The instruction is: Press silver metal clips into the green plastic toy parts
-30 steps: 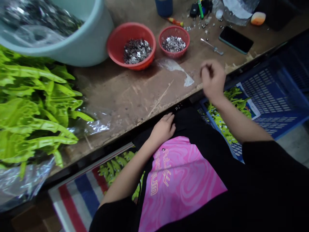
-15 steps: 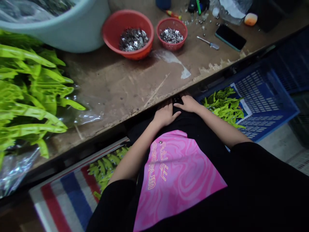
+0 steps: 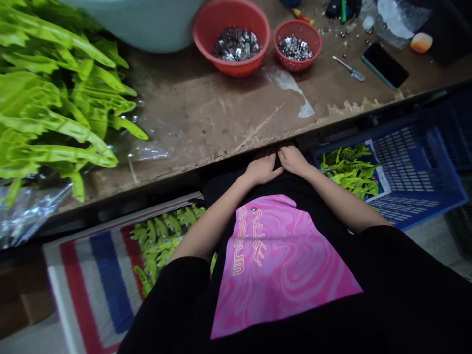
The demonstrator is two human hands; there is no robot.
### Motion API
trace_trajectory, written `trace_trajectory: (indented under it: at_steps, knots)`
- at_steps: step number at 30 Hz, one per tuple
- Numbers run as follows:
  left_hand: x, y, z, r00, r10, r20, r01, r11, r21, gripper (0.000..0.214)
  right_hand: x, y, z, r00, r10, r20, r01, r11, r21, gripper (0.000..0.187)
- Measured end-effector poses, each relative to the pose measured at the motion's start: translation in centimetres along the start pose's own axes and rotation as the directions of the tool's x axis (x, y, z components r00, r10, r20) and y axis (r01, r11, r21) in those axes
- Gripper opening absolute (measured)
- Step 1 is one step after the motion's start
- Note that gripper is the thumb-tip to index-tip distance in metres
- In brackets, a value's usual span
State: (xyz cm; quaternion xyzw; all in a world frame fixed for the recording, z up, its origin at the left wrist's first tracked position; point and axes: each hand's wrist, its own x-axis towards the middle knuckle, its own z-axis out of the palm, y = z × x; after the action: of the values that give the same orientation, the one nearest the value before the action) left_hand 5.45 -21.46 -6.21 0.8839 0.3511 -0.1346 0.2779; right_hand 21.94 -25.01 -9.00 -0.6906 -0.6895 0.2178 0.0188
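My left hand (image 3: 261, 170) lies on the dark cloth over my lap, close under the front edge of the workbench (image 3: 206, 123). Its thumb stands out to the side and its fingers reach forward, partly lost in shadow. It is open, with nothing seen in it. Close beside it is my right hand (image 3: 292, 158), back upward, its fingertips bent down and hidden near the bench edge. Whether it grips anything is not visible. The two hands nearly touch. A pink printed panel (image 3: 283, 265) hangs on my black clothing below them.
Lime-green plastic parts (image 3: 62, 108) are heaped on the bench's left. A red bowl (image 3: 206, 37) and a red basket (image 3: 278, 54) hold small metal pieces. A screwdriver (image 3: 356, 73) and phone (image 3: 385, 66) lie right. More green parts sit in a blue crate (image 3: 416, 206) and on a striped surface (image 3: 110, 275).
My hands have drawn closer together, and my right thumb, stretched out before, is tucked in. The view has shifted, so the bench things appear higher and farther right.
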Motion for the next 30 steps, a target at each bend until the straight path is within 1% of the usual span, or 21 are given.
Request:
trace_trajectory:
  at_steps: [4,10,14,19,22,24,28,30]
  knots:
    - [0.0,-0.1,0.4,0.998,0.031,-0.047,-0.031,0.999,-0.008,0.077,0.7,1.0,0.2,0.997,-0.023,-0.071,0.026,0.999,0.029,0.044]
    - [-0.1,-0.1,0.5,0.996,0.050,-0.078,-0.052,0.999,-0.017,0.077,0.9,2.5,0.2,0.987,-0.105,-0.119,0.114,0.990,0.079,0.039]
    - [-0.3,-0.4,0.6,0.995,0.054,-0.087,-0.057,0.998,-0.026,0.078,0.6,3.3,0.5,0.978,-0.139,-0.155,0.160,0.978,0.131,0.038]
    - [-0.3,-0.6,0.6,0.994,0.070,-0.082,-0.074,0.996,-0.048,0.072,-0.5,3.5,1.3,0.965,-0.132,-0.228,0.170,0.973,0.156,0.037]
    - [-0.3,-0.6,0.6,0.995,0.060,-0.084,-0.066,0.995,-0.068,0.076,-0.9,3.0,1.4,0.964,-0.099,-0.247,0.137,0.980,0.142,0.038]
    - [-0.3,-0.7,0.7,0.996,0.050,-0.079,-0.057,0.995,-0.084,0.079,-1.0,2.7,1.4,0.970,-0.058,-0.234,0.088,0.989,0.119,0.042]
    - [0.2,-0.6,1.0,0.997,0.046,-0.054,-0.052,0.992,-0.116,0.075,-0.7,2.6,0.9,0.988,0.069,-0.142,-0.064,0.997,0.040,0.055]
    - [0.3,-0.4,0.7,0.998,0.036,-0.049,-0.042,0.990,-0.132,0.071,-0.5,2.3,-0.1,0.990,0.118,-0.076,-0.118,0.993,0.001,0.058]
